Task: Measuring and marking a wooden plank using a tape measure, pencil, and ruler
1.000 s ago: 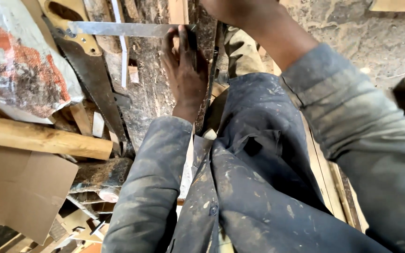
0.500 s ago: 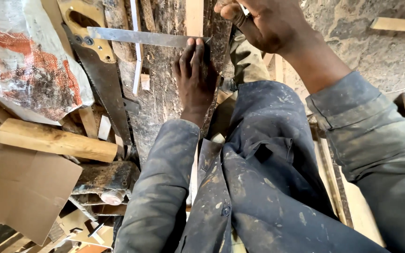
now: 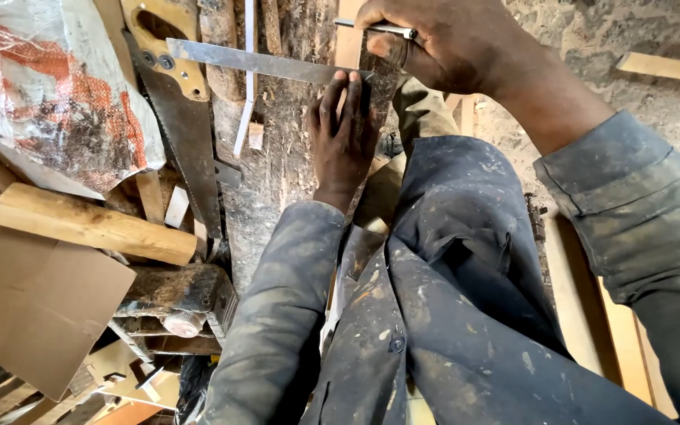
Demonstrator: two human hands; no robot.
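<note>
Left hand (image 3: 342, 134) lies flat on the square (image 3: 265, 63), pinning its blade across the plank (image 3: 297, 149) at the counter's right edge, while right hand (image 3: 442, 43), closed on a pencil (image 3: 375, 28), marks along it.

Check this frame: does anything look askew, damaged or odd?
Nothing stands out. The left hand presses a metal square onto the rough plank; the right hand holds a thin pencil-like tool. A handsaw lies alongside.

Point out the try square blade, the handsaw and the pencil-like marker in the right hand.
try square blade (image 3: 253, 60), head view, middle of the metal strip.
handsaw (image 3: 192, 149), head view, toothed blade below the wooden handle.
marker (image 3: 379, 29), head view, pale shaft beside the fingers.
</note>
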